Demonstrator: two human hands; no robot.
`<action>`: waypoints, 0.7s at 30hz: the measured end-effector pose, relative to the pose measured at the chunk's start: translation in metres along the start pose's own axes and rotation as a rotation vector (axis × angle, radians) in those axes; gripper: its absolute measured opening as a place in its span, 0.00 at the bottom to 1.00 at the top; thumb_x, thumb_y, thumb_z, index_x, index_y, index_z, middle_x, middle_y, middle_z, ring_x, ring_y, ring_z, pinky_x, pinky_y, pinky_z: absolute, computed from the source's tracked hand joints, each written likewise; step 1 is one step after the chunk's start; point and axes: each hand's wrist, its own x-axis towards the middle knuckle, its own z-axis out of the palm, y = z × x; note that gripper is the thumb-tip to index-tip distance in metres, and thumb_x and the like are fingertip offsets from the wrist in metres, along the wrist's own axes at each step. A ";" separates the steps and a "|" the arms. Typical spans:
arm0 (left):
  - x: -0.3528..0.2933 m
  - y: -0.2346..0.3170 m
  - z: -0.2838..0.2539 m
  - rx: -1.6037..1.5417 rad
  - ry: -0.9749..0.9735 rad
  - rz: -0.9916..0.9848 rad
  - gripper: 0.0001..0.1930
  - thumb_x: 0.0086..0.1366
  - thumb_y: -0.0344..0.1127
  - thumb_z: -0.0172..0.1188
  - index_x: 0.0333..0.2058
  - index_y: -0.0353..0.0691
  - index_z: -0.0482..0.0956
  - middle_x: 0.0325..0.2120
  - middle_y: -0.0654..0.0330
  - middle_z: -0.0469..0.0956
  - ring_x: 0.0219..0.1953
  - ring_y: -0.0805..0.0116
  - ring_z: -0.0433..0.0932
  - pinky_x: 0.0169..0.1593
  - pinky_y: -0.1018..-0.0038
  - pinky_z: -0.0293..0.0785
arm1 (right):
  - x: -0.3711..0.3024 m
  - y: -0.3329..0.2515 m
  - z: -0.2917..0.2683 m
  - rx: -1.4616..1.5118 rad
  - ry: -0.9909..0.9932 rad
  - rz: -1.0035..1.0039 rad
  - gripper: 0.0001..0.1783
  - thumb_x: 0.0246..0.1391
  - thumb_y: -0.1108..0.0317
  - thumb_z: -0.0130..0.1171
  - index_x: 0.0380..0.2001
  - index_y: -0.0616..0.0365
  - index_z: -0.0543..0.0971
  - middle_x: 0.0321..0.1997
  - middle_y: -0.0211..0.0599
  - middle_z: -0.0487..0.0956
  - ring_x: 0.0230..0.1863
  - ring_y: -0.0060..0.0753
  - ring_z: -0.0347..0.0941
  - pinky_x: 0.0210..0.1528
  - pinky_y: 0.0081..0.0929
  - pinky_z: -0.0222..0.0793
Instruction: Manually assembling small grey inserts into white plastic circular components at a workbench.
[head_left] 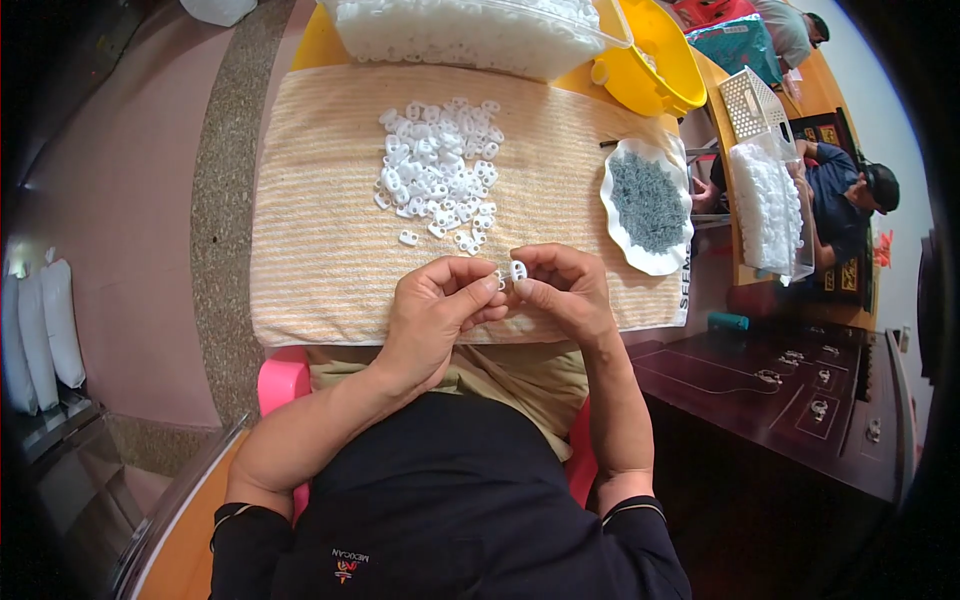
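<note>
Both my hands meet just over the near edge of a striped towel. My left hand (432, 308) pinches a small white plastic piece (501, 282) between thumb and fingers. In my right hand (572, 293), thumb and forefinger hold an oval two-hole white plastic piece (518, 270), like half of a cord lock, close beside it. Whether the two pieces touch I cannot tell. Just beyond my fingers lies a loose pile of similar white two-hole pieces (440, 165). A scalloped white dish (613, 215) on the right holds a heap of tiny grey parts, too small to make out.
The striped towel (320, 200) covers the tabletop. At its far side stand a clear bin (545, 70) of white pieces and a yellow basin (690, 85). People work at a table on the right, near another white-filled bin (765, 210). A dark panelled surface (720, 400) lies at right.
</note>
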 end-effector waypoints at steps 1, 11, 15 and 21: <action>0.000 0.000 0.000 0.000 0.001 -0.001 0.07 0.63 0.26 0.58 0.40 0.32 0.76 0.31 0.58 0.79 0.32 0.73 0.79 0.39 0.77 0.80 | 0.000 0.000 0.000 0.008 0.000 0.012 0.17 0.53 0.80 0.58 0.47 0.69 0.74 0.39 0.39 0.79 0.40 0.26 0.77 0.44 0.24 0.76; -0.001 0.001 0.001 0.007 -0.009 0.005 0.07 0.63 0.26 0.58 0.40 0.32 0.76 0.32 0.58 0.79 0.32 0.73 0.79 0.39 0.78 0.80 | 0.000 -0.002 0.001 0.027 -0.009 0.008 0.16 0.53 0.81 0.58 0.46 0.70 0.74 0.39 0.40 0.79 0.40 0.29 0.77 0.43 0.27 0.77; 0.000 0.000 0.001 0.004 -0.011 0.014 0.07 0.63 0.26 0.58 0.40 0.32 0.76 0.31 0.58 0.79 0.32 0.73 0.79 0.39 0.78 0.80 | 0.000 0.001 0.000 0.038 -0.011 0.011 0.16 0.52 0.82 0.58 0.46 0.70 0.75 0.39 0.41 0.80 0.40 0.29 0.77 0.44 0.27 0.77; 0.000 -0.001 -0.001 0.013 -0.016 0.006 0.07 0.63 0.26 0.58 0.40 0.33 0.76 0.31 0.58 0.79 0.32 0.73 0.79 0.39 0.78 0.80 | -0.001 0.000 0.001 0.010 -0.011 0.014 0.16 0.52 0.82 0.58 0.46 0.70 0.75 0.40 0.41 0.80 0.41 0.29 0.78 0.45 0.25 0.76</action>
